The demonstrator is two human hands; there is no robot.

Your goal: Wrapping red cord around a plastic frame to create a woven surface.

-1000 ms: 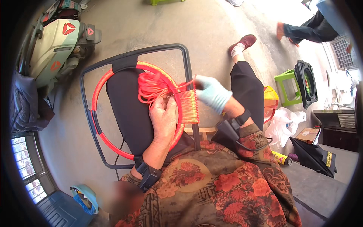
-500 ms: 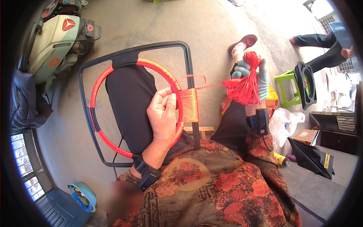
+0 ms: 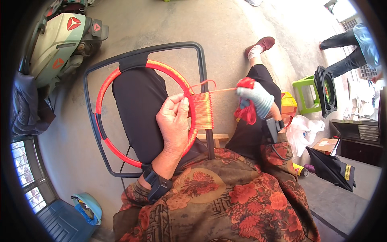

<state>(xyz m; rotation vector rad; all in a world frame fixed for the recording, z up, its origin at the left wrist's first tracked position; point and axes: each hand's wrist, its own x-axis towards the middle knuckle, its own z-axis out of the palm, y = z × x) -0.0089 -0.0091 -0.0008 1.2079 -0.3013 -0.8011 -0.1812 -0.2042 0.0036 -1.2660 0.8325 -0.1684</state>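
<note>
Across my lap lies a black rectangular frame (image 3: 200, 60) with a round ring (image 3: 107, 85) inside it, wrapped in red-orange cord with some bare black stretches. A wide band of cord windings (image 3: 201, 111) joins the ring to the frame's right bar. My bare left hand (image 3: 174, 117) pinches the ring beside the top of that band. To the right, my right hand (image 3: 258, 99), in a pale blue-grey glove, is closed round a bundle of red cord (image 3: 246, 112). A taut strand runs from the bundle to the top of the windings, and a small loose loop stands above it.
A scooter (image 3: 60, 44) stands at the far left. On the right are a green stool (image 3: 305, 94) with another black frame (image 3: 327, 92) against it, a white plastic bag (image 3: 304, 131) and a black folded umbrella (image 3: 332, 169). Another person's legs (image 3: 344, 52) show at the far right.
My right hand has turned over and come down and left, its back now upward, drawing the strand straight. My left hand keeps its place. The person at far right has shifted.
</note>
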